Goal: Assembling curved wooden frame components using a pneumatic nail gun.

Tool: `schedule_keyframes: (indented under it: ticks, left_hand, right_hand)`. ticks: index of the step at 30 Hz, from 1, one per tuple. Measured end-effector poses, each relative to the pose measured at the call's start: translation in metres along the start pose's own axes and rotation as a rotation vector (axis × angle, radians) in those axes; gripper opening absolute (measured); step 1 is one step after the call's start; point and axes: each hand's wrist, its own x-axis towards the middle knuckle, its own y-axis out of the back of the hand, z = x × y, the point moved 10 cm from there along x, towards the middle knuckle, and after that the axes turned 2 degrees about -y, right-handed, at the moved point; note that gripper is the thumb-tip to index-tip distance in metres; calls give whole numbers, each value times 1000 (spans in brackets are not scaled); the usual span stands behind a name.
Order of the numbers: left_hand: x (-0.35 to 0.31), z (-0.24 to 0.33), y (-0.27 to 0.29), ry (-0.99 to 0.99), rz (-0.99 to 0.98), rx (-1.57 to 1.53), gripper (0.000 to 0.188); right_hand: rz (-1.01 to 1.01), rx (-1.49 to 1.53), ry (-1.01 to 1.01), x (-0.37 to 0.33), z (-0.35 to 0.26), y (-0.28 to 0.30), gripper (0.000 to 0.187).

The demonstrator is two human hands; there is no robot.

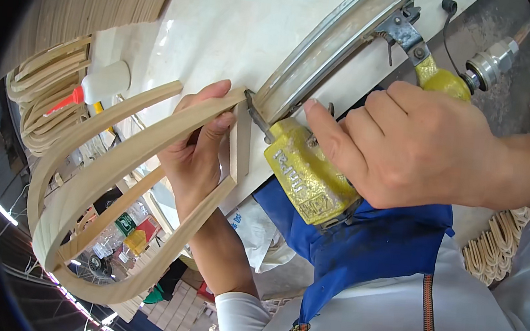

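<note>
Right hand (403, 144), knuckles up, clenches a yellow nail gun (309, 173) beneath it, tip at the wooden frame (142, 133), which the left hand (195, 166) grasps between thumb and fingers

air tool (308, 173): yellow | frame (92, 180): tan | apron (385, 252): blue | strap (428, 318): orange-black patterned

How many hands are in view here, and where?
2: the left hand, holding a curved wooden frame, and the right hand, gripping the yellow pneumatic tool.
</note>
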Motion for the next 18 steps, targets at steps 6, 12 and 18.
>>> schedule_keyframes:
  ticks: [6, 12, 18]
  left_hand:
    - [1, 4, -3, 21, 5, 26, 35]
    - [0, 8, -9, 16, -5, -30, 34]
    - [1, 3, -9, 18, -34, 53, 36]
  right_hand:
    - [-15, 20, 5, -2, 0, -5, 23]
    - [-19, 9, 15, -2, -3, -5, 22]
    - [18, 13, 29, -7, -1, 0, 21]
